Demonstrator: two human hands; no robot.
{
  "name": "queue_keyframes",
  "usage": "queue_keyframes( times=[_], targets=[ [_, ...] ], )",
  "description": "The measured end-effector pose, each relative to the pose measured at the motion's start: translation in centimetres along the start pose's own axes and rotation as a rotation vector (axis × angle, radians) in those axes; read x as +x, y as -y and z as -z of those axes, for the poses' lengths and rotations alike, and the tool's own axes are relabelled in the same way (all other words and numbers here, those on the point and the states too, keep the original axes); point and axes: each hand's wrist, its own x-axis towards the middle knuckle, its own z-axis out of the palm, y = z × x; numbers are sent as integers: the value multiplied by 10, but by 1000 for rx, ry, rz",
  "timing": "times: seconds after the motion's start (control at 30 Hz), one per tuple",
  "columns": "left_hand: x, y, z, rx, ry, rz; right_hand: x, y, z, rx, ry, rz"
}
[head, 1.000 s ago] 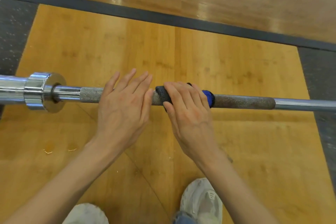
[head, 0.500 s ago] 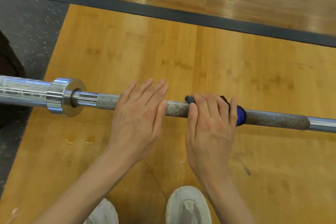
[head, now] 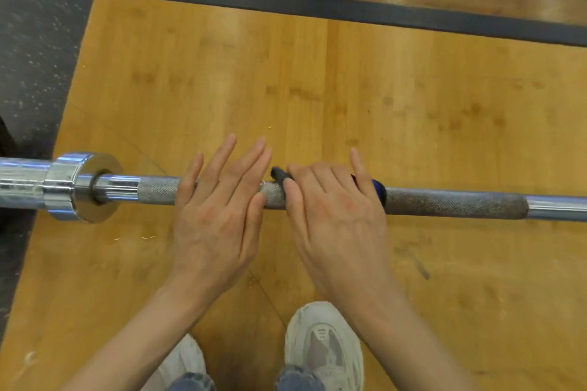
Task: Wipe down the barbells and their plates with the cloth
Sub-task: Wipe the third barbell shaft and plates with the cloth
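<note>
Wooden platform flooring (head: 444,105) carries a chrome knurled barbell (head: 454,202) mid-frame; left hand (head: 219,216) rests flat, fingers straight, while right hand (head: 336,209) presses a dark blue cloth (head: 379,190) around it.

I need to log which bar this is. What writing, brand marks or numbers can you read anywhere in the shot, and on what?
None can be read.
barbell: no marking shows on the collar or the knurled shaft.
cloth: dark and blue, no label visible.
shoe: a small mark on the tongue, too blurred to read.
</note>
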Motion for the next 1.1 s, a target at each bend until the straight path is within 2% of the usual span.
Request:
queue_keyframes(
  times=[0.13, 0.27, 0.33, 0.4, 0.5, 0.6, 0.7, 0.8, 0.87, 0.97, 1.03, 1.1],
  targets=[
    [-12, -1, -1, 27, -30, -4, -17, -6, 14, -15, -5, -121],
    [-24, -3, -3, 48, -71, -24, -7, 27, 0, -11, 82, -7],
    [-29, -5, -2, 63, -58, -28, -14, 11, 8, -29, 156, 36],
    [-35, -6, 0, 75, -42, -33, -31, -10, 21, -70, 193, -13],
    [-42, -5, 0, 118, -35, -38, -36, -1, 21, -40, 139, -104],
    [-46, -7, 0, 114, -42, -37, -34, 28, 6, -7, 112, -9],
    [-46, -8, 3, 112, -10, -31, -40, 1, 17, -36, 191, 67],
    [-43, -8, 4, 105, -2, -33, -50, -27, 31, -60, 130, -64],
    [-41, -8, 3, 90, -5, -16, -44, -11, 20, -25, 90, -132],
    [-37, -8, 3, 67, -11, 0, -39, 19, 2, 23, 57, -37],
    [-32, -8, 3, 54, 6, 5, -38, 4, 8, 28, 99, 59],
    [-27, -8, 4, 32, 9, 14, -44, -25, 18, -7, 86, 32]
  ],
)
